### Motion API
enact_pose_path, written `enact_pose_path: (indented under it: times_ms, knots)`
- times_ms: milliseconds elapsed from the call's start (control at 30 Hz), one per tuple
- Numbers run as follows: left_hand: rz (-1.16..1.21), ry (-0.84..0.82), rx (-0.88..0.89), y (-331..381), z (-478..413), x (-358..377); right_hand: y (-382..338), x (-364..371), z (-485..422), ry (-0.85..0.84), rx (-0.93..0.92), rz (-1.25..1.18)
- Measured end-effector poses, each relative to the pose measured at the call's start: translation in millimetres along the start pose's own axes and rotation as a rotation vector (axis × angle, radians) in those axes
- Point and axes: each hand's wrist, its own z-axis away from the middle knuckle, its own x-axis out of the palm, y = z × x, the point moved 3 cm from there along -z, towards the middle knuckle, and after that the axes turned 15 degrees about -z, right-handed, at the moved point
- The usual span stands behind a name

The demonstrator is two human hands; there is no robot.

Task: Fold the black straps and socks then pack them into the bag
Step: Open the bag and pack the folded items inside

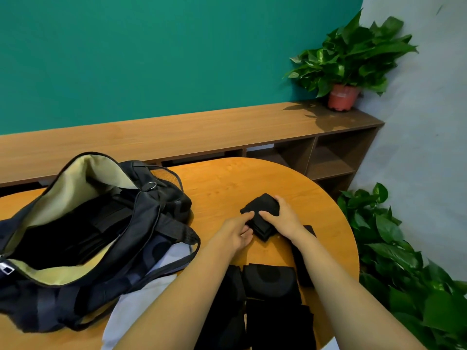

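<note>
**Both hands on a folded black bundle, mid-desk**

Near edge: several flat black fabric pieces (269,279) lay side by side on the round orange-brown wooden desk (222,185), partly hidden by both forearms. Could not tell socks from straps. One more black strip (303,266) ran under the right forearm. A pale grey cloth (161,271) lay left of them, its far end under the bag.

Left side: the open black fabric backpack with yellowish lining (161,213) lay on the desk, mouth wide and facing up. Dark folded items sat inside; no detail readable.

Middle: a small folded black fabric bundle (264,207) rested on the desk, right of the backpack and apart from it. The left hand (236,232) pinched its near-left edge, fingers curled. The right hand (284,215) covered its right side, thumb on top, fingers wrapped round the far edge. Both were holding the bundle.

Far: a long low wooden shelf unit (177,133) stood against the teal wall (151,59), with a leafy green plant in a red pot (342,97) at its right end. More green foliage (394,248) stood right of the desk.
</note>
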Motion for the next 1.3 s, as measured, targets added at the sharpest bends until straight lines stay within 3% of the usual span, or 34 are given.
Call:
enact_pose_path:
  times_ms: [200, 367, 500, 600, 667, 833, 967, 1033, 1067, 1133, 1200, 1300]
  knots:
    - [-0.152, 0.168, 0.109, 1, -6, -12, -6, 24, 2, -0.103, -0.061, -0.158]
    - [0.048, 0.158, 0.184, 4, -4, -31, -23, 37, 15, -0.111, -0.129, -0.324]
    - [0.202, 0.029, 0.337, 18, 24, -45, -53, 45, 33, 0.050, -0.051, -0.781]
    - [0.268, -0.047, 0.454, 30, 55, -61, -79, 65, 50, -0.066, 0.062, -1.157]
    - [0.186, -0.008, 0.514, 34, 74, -78, -103, 80, 62, -0.161, 0.045, -1.157]
    - [-0.346, 0.346, 0.738, 47, 110, -156, -157, 117, 82, -0.232, -0.034, -1.205]
    - [-0.885, 1.005, 0.952, 53, 143, -250, -194, 157, 85, -0.349, -0.075, -1.138]
    - [-1.130, 1.236, 0.848, 46, 150, -295, -209, 180, 84, -0.436, -0.077, -1.052]
    - [-1.247, 1.259, 0.743, 41, 151, -314, -215, 193, 82, -0.479, -0.069, -1.005]
    - [-1.428, 1.178, 0.481, 28, 143, -344, -222, 220, 78, -0.553, -0.043, -0.905]
    - [-1.461, 1.039, 0.290, 16, 138, -360, -221, 245, 72, -0.608, -0.019, -0.763]
    - [-1.348, 0.914, 0.312, 10, 140, -369, -210, 269, 61, -0.610, -0.025, -0.439]
